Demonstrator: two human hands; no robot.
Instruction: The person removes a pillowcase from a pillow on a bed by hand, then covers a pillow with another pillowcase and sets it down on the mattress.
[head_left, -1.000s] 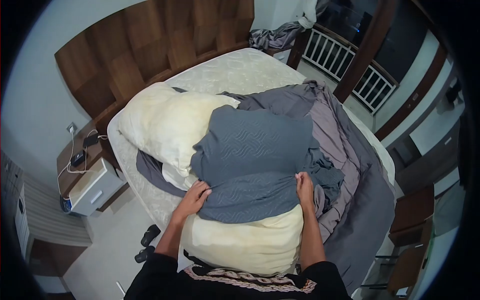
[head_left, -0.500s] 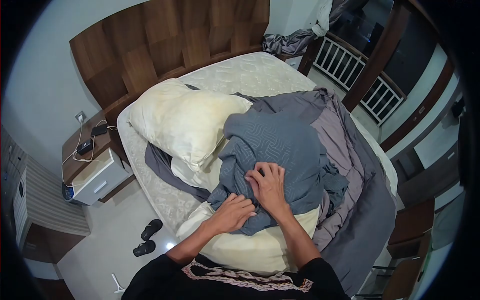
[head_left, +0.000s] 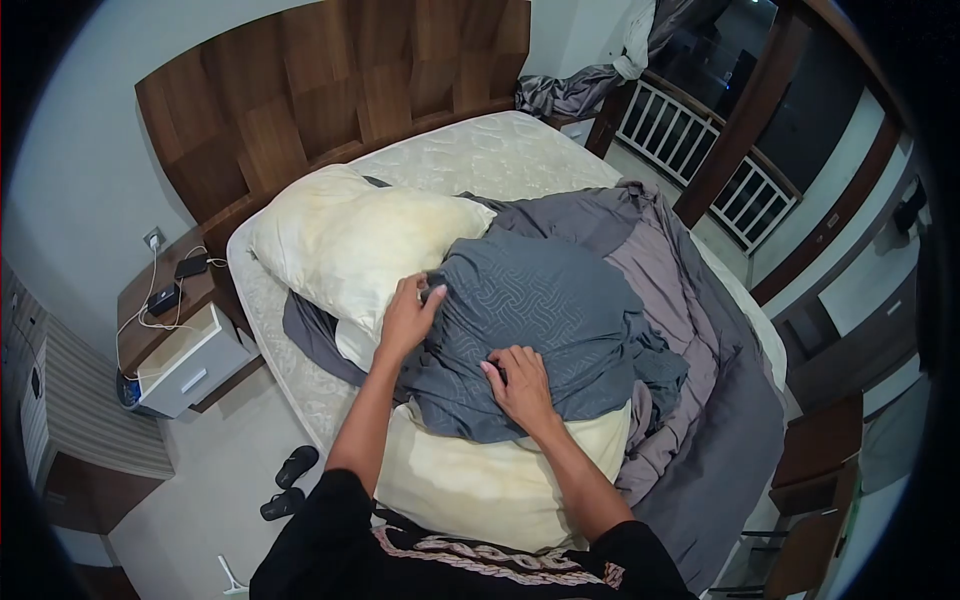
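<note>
A blue-grey patterned pillowcase (head_left: 560, 295) lies bunched over a cream pillow (head_left: 450, 485), whose bare near end sticks out towards me. At the pillowcase's upper left edge, my left hand (head_left: 408, 318) pinches the cloth between thumb and fingers. My right hand (head_left: 522, 390) rests lower down, near the middle of the pillowcase, with its fingers curled on a fold of it. A second cream pillow (head_left: 350, 245), without a cover, lies just beyond my left hand.
The mattress (head_left: 470, 150) shows bare towards the wooden headboard (head_left: 330, 90). A grey duvet (head_left: 720, 430) is heaped along the right side. Left of the bed stand a nightstand (head_left: 200, 365) with cables and black slippers (head_left: 296, 466) on the floor.
My left hand has moved up and left from the near folds to the pillowcase's upper left edge. My right hand has shifted slightly down, and the cloth looks more spread out.
</note>
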